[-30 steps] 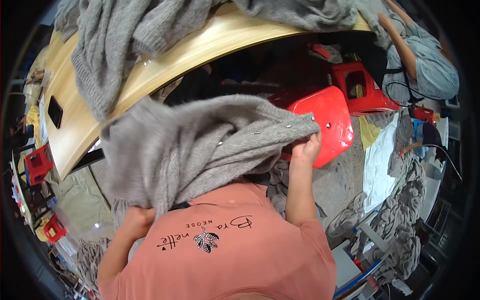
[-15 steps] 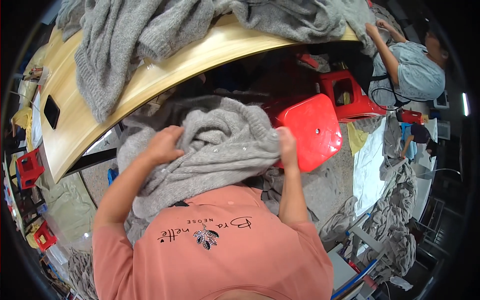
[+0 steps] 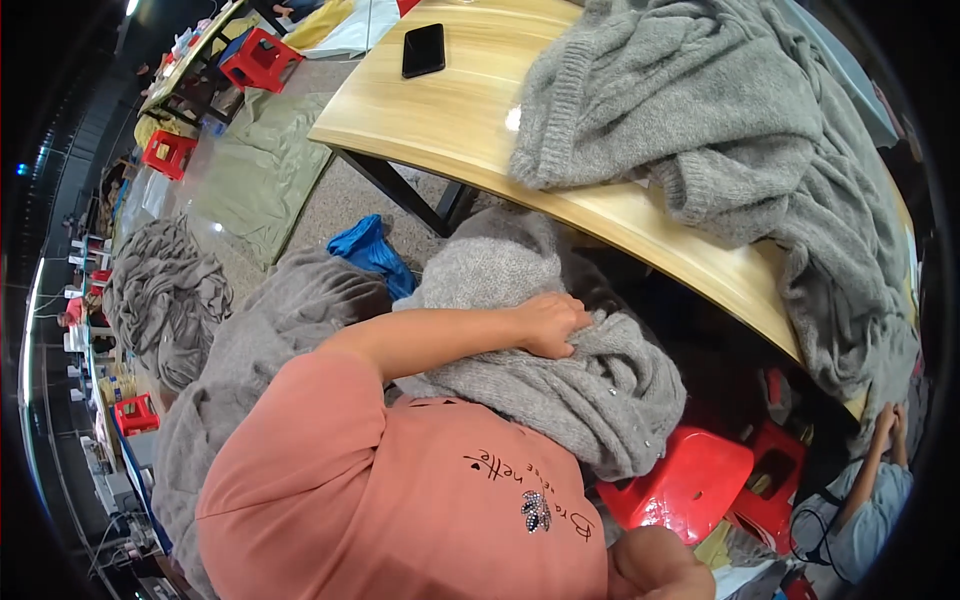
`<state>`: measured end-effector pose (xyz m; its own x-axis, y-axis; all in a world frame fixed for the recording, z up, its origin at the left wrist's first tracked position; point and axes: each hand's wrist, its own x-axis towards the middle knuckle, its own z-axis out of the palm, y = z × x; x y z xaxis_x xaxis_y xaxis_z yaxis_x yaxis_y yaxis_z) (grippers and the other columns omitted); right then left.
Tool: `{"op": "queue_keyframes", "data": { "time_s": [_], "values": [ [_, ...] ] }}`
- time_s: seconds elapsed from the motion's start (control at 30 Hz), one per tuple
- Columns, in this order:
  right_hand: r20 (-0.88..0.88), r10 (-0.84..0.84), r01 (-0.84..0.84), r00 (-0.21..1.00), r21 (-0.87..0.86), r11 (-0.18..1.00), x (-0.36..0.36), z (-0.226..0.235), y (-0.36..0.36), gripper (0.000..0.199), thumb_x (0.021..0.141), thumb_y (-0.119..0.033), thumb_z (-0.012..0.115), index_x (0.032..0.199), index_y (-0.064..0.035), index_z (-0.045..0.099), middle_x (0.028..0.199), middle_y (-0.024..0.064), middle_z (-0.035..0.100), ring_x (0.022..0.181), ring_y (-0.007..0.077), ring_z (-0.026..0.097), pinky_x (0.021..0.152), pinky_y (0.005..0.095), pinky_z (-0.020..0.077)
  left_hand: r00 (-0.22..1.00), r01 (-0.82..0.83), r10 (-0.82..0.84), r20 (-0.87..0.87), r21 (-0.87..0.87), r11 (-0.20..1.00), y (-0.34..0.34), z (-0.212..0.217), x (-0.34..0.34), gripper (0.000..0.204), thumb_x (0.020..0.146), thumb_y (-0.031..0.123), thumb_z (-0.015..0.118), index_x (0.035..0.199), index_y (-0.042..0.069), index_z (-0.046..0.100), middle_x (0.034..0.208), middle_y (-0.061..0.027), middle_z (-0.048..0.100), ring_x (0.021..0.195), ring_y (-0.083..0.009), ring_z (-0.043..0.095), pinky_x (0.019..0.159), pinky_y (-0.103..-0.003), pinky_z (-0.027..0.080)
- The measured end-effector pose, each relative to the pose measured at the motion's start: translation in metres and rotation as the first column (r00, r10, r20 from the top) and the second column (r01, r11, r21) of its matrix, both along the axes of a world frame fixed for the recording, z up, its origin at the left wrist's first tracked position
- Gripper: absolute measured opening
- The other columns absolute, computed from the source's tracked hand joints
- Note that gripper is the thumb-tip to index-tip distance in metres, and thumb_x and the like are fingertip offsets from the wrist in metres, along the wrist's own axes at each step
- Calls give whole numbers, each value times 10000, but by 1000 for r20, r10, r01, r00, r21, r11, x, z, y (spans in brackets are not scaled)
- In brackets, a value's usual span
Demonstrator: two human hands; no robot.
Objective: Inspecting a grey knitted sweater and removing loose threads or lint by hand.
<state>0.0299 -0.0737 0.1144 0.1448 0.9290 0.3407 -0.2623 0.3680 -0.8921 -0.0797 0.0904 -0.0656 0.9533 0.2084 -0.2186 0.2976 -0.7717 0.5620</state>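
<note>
A bunched grey knit garment point(image 3: 520, 390) lies across my lap, with folds gathered toward the right. My left hand point(image 3: 553, 322) rests on top of it, fingers curled into the knit. The right arm point(image 3: 655, 560) is bent at the lower edge, and its hand is out of sight. Just beyond the garment's right end is a red plastic stool point(image 3: 690, 480).
More grey knitwear point(image 3: 700, 110) covers the right part of the wooden table point(image 3: 470, 110), where a black phone point(image 3: 423, 50) lies. Blue cloth point(image 3: 372, 252) and grey heaps point(image 3: 165, 300) sit left. Another person point(image 3: 850, 515) works at the right.
My view has swung left, and my body has turned. My right hand has left the garment and gone out of view, while the left stays on the knit.
</note>
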Motion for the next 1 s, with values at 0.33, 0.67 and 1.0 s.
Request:
{"op": "queue_keyframes", "data": {
  "time_s": [0.33, 0.67, 1.0],
  "values": [
    [319, 437, -540, 841, 439, 718, 9, 30, 9, 141, 710, -162, 536, 631, -105, 434, 739, 118, 544, 580, 188, 482, 472, 301, 344, 993, -40, 50, 103, -98, 994, 6, -13, 11, 347, 650, 171, 636, 959, 23, 577, 944, -143, 570, 912, -318, 542, 760, -395, 440],
    [898, -166, 527, 409, -83, 846, 45, -97, 29, 574, 645, -185, 676, 1147, 14, 481, 1089, 199, 525, 965, 319, 528, 851, 346, 402, 800, 410, -217, 560, -246, 878, -36, 65, -41, 216, 612, 93, 643, 811, 39, 579, 750, -92, 548, 672, -267, 552, 553, -351, 447],
    [760, -154, 512, 632, -260, 819, 29, -140, 6, 144, 628, -2, 581, 764, 8, 538, 692, 152, 545, 705, 326, 526, 642, 393, 416, 837, 252, -175, 519, -81, 964, -11, 89, -8, 290, 708, 168, 659, 971, 82, 569, 956, -112, 576, 825, -246, 586, 657, -325, 489]
  ]
}}
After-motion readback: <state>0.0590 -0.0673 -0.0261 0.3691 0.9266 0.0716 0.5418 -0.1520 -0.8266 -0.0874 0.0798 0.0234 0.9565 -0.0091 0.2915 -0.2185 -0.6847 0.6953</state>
